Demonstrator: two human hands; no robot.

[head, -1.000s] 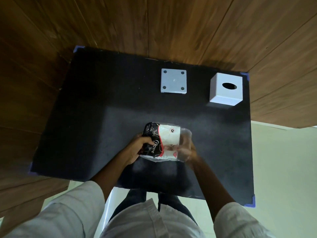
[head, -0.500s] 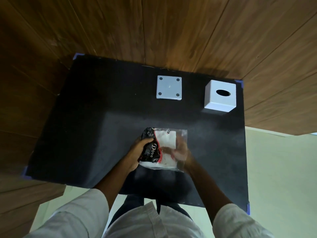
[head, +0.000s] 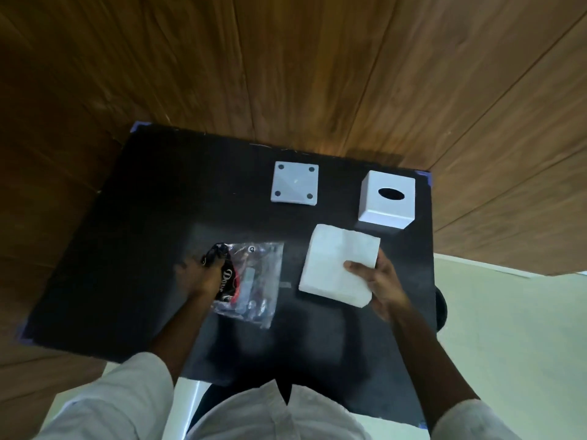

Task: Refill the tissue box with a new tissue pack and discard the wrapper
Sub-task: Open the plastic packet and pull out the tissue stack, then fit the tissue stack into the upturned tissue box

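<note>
Holding the tissue stack (head: pixel 338 265) above the table (head: pixel 133 249), right hand (head: pixel 379 281) pinching its near corner; left hand (head: pixel 203 276) gripping the emptied wrapper (head: pixel 251 281). Probably light, soft, easily splaying; supporting it underneath seeming safer.

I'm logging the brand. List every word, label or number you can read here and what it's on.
"Dov": white script on the black part of the wrapper, held in the left hand; the rest is cut off and blurred.
Small round logo near the wrapper's top: too blurred to read.
Tissue stack, box, base plate: no text.
</note>
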